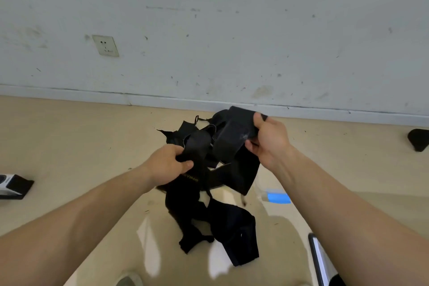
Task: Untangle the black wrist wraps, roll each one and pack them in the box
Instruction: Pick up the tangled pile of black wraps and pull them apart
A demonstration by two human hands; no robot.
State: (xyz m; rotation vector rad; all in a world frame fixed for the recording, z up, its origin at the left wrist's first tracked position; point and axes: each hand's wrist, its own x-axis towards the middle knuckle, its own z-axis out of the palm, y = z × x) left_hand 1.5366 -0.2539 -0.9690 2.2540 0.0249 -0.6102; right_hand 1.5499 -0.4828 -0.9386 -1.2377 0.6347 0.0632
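Note:
A tangle of black wrist wraps [222,169] hangs in the air between both hands, above a beige floor. My left hand [166,162] grips one narrow strap of the tangle at its lower left. My right hand [269,138] pinches a wide flat band at the upper right, thumb on top. Loose ends [234,232] dangle down toward the floor. A black box [14,187] with a white printed face lies on the floor at the far left.
A white scuffed wall [232,30] with a socket [105,45] runs behind. A blue-and-white item [277,197] lies on the floor under my right forearm. A dark object [419,139] sits at the right edge, and a phone-like slab [319,260] at the bottom right.

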